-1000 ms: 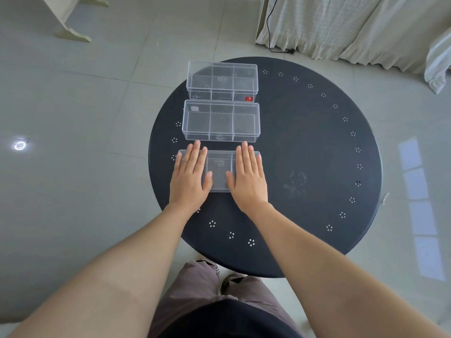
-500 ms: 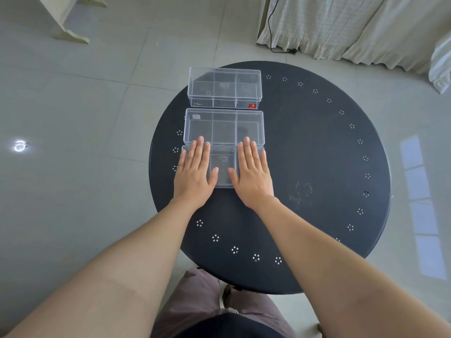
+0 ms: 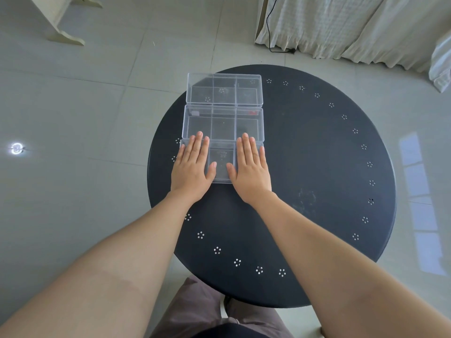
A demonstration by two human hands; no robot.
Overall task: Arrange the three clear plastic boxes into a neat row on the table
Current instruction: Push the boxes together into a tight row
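Three clear boxes lie in a line running away from me on the round black desk (image 3: 317,167). Far box (image 3: 224,89) and middle box (image 3: 223,123) touch; near box (image 3: 221,164) touches the middle one. My left hand (image 3: 192,164) and right hand (image 3: 251,167) rest flat on the near box, fingers (image 3: 197,147) extended, gripping nothing.

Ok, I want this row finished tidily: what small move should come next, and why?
Probably lift both hands away. The near box, under the flat left hand and right hand, already abuts the middle box, which meets the far box; sides look aligned on the table.
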